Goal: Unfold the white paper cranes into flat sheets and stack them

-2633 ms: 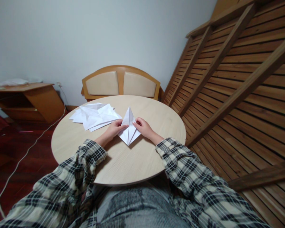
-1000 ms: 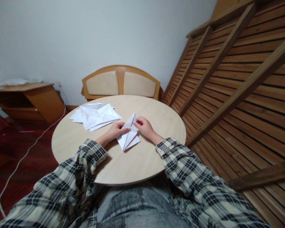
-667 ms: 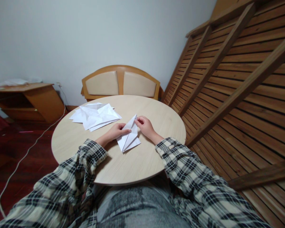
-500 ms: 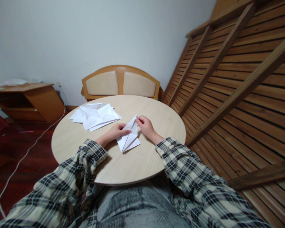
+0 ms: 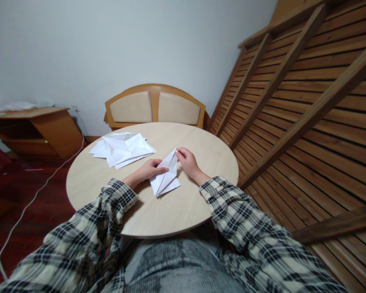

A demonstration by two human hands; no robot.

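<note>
Over the round wooden table [image 5: 198,203] I have a folded sheet of white paper [image 5: 166,181] between my hands, with creases running to a point at its near end. My left hand [image 5: 148,169] grips its left edge, thumb lying on top and the other fingers partly hidden beneath. At the far tip of the paper, my right hand [image 5: 187,160] pinches the corner between thumb and fingertips. To the left lies a loose pile of creased white papers [image 5: 123,146], apart from both hands.
Behind the table stands a headboard [image 5: 155,103] with cream panels. A slatted wooden frame [image 5: 293,122] leans along the right side. On the left are a wooden cabinet [image 5: 55,130] and a white cable [image 5: 42,187] trailing over the dark red floor.
My right hand has shifted very slightly to the right with the paper's far tip. The left hand keeps its hold, and the pile stays as it was.
</note>
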